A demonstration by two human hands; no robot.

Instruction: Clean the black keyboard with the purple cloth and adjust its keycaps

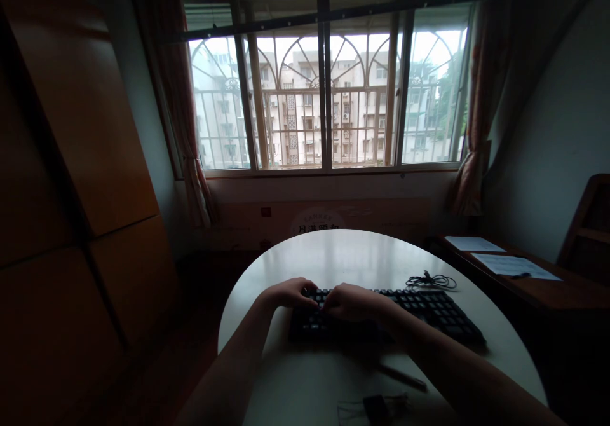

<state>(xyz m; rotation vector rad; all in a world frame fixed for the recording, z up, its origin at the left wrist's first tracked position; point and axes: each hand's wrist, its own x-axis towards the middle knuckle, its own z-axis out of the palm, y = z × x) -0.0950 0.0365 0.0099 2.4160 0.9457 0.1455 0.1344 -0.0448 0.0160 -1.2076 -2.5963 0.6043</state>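
Note:
A black keyboard (448,315) lies on the round white table (343,254). My left hand (291,292) rests at its back left corner, thumb and forefinger apart in a curve over the keys. Close beside it, my right hand (355,302) is closed low over the left part of the keyboard. Its fingertips meet near my left thumb, and a small spot of reddish colour shows there. Whatever they pinch is too small and dark to make out. My right forearm crosses over the middle of the keyboard and hides many keys.
Behind the keyboard lies a coiled black cable (431,280). Toward me are a dark slim stick-like thing (403,377) and a small dark block (375,407) with thin strands around it. Papers (515,266) lie on a brown side table at right. A wooden cabinet (81,127) stands left.

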